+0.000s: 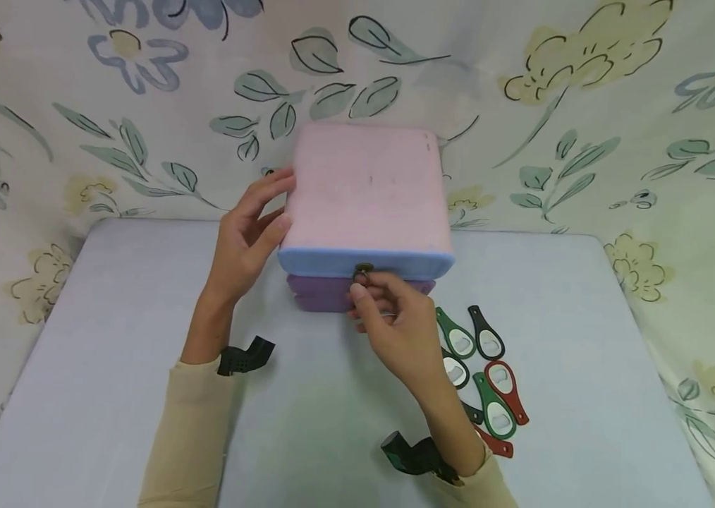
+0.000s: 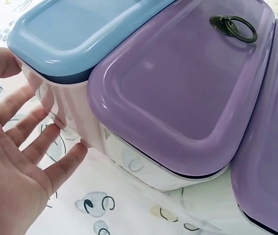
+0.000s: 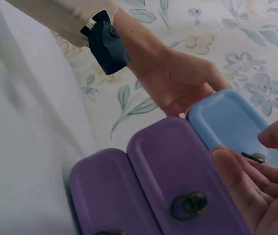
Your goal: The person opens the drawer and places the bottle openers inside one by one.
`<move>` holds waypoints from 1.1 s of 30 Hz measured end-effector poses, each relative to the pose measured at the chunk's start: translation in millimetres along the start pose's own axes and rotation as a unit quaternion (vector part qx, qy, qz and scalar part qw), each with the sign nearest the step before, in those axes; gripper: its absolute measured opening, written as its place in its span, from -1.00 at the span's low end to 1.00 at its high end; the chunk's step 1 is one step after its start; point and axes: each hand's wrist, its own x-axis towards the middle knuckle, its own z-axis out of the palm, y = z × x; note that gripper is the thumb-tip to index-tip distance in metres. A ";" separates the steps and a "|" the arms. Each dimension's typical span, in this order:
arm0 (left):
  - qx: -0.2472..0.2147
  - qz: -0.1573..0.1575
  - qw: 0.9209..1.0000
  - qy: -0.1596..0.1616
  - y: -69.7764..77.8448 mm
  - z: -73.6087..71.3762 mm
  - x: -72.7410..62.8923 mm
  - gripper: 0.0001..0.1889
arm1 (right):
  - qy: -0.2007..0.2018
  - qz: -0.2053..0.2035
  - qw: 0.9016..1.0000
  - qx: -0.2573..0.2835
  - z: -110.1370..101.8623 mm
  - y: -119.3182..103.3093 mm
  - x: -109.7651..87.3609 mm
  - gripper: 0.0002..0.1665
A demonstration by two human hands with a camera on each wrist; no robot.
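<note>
A small drawer cabinet with a pink top (image 1: 367, 190) stands at the back of the table. Its top drawer has a blue front (image 1: 319, 262); two purple drawer fronts (image 2: 173, 83) sit below. My left hand (image 1: 246, 233) touches the cabinet's left side, fingers spread and thumb near the front edge. At the blue front, my right hand (image 1: 398, 321) pinches the bronze ring pull (image 3: 251, 157) between thumb and fingers. Another ring pull (image 3: 189, 205) hangs on the middle purple drawer.
Several flat, paddle-shaped pieces with white ovals, in green (image 1: 496, 409), red (image 1: 505, 384) and black (image 1: 487, 335), lie right of the cabinet, partly behind my right forearm. A flowered cloth (image 1: 205, 70) hangs behind the white table (image 1: 110, 353).
</note>
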 end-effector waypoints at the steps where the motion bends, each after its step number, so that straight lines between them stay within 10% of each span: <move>1: 0.001 0.000 1.000 0.000 0.4 0.2 0.3 -0.47 | -0.004 0.007 1.000 0.020 0.7 0.5 0.2 -0.77; 33: 0.011 -0.009 1.000 -0.001 -0.1 0.2 0.7 -0.49 | 0.040 -0.016 0.998 0.053 6.4 9.1 4.6 -0.76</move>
